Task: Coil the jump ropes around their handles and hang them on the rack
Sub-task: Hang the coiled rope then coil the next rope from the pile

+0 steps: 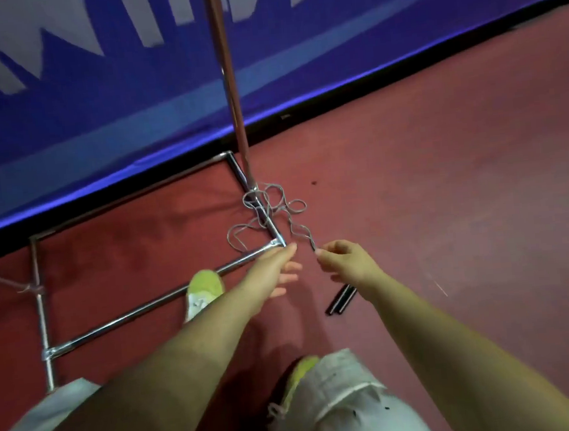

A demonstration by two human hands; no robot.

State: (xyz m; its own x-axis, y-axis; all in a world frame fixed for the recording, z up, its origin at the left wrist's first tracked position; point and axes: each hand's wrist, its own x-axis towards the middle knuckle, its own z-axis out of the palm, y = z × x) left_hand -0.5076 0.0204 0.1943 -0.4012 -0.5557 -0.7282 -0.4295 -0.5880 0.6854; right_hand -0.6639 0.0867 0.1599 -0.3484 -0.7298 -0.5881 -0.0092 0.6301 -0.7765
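Red sports floor beside a blue banner wall, chrome tube rack [166, 299] at left.
Right hand [347, 261] pinches the tangled grey jump rope [277, 212] and grips its black handles [340, 299]; left hand [277, 267] open, fingers straight, beside it.

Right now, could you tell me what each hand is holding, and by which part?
The right hand pinches the grey jump rope cord near its lower end and also grips the black handles. The left hand is open, holding nothing.
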